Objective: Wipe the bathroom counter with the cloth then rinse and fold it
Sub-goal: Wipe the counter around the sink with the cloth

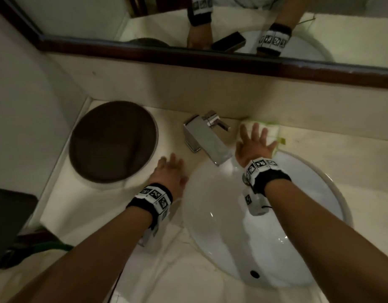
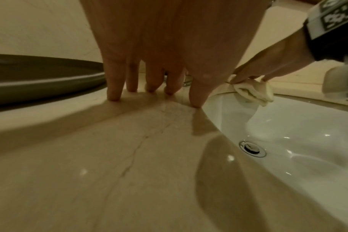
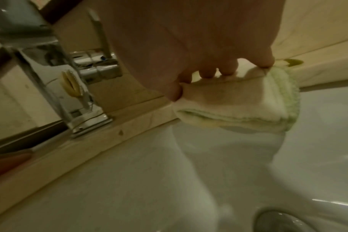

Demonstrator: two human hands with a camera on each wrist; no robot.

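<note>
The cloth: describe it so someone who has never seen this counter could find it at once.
Start at the white sink and go to its far rim, right of the chrome faucet. The cloth lies there under the spread right hand, overhanging the basin edge. It is the only soft thing here: a folded cream pad with a pale green edge.

The right hand [image 1: 253,145] hides most of the cloth [image 1: 270,130].

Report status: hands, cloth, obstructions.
Left hand flat on counter, fingers straight. Right hand presses folded cloth at sink rim. Faucet close beside it.
</note>
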